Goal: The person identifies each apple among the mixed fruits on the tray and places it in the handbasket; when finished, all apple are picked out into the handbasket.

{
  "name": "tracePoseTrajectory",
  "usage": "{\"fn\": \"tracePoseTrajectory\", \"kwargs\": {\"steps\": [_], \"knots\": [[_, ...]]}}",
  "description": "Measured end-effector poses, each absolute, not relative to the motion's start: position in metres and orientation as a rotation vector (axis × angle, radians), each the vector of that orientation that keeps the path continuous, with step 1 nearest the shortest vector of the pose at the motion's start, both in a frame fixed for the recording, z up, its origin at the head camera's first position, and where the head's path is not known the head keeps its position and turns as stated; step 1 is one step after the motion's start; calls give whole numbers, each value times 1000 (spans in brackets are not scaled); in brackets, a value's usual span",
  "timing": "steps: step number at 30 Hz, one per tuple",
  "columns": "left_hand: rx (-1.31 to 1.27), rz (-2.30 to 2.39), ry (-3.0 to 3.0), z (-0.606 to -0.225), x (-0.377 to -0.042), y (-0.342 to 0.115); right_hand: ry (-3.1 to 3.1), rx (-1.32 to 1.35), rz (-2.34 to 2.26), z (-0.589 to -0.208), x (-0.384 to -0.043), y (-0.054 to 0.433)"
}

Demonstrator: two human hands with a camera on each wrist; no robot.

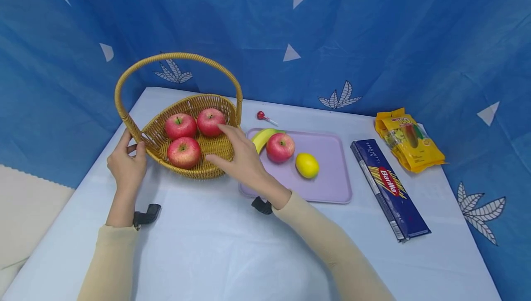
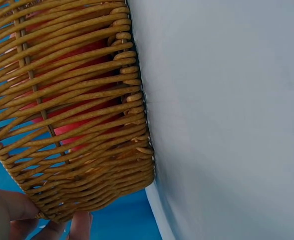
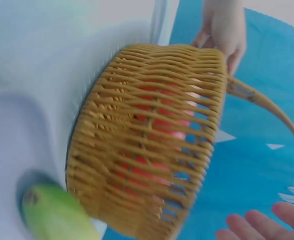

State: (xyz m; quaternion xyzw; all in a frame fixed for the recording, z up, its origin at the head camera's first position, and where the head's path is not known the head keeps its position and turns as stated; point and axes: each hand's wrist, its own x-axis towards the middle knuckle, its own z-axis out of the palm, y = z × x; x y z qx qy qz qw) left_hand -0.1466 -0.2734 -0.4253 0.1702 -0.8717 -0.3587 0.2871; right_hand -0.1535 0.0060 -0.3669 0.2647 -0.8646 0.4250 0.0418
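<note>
A wicker basket [image 1: 217, 148] with a tall arched handle stands on the left of the table. Inside it lie three red apples [image 1: 180, 126], grouped toward its left and back. At its left end my left hand [image 1: 127, 165] grips the rim near the foot of the handle; the left wrist view shows its fingertips [image 2: 80, 225] against the weave. My right hand [image 1: 245, 159] hovers over the basket's right side, thumb and fingers spread, holding nothing. Through the weave in the right wrist view, red apples [image 3: 156, 115] show.
Right of the basket, a lilac tray [image 1: 329, 158] bears a banana [image 1: 262, 138], an apple [image 1: 280, 147] and a lemon [image 1: 307, 166]. Behind it lies a red lollipop [image 1: 261, 115]. Farther right are a blue spaghetti pack [image 1: 387, 190] and a yellow snack bag [image 1: 410, 142]. Blue curtains border the table.
</note>
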Motion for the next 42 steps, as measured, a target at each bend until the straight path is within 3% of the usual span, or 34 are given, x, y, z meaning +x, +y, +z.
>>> {"fn": "tracePoseTrajectory", "kwargs": {"steps": [11,23,42], "knots": [[472,-946,-2338,-425,-146,-274,-2546,657,1374,-360,-139,63],[447,-1058,-2297,-424,-146,-272,-2492,465,1336,-365,-156,124],[495,-1024,-2337,-422,-145,-270,-2735,260,1321,-393,-186,150]]}}
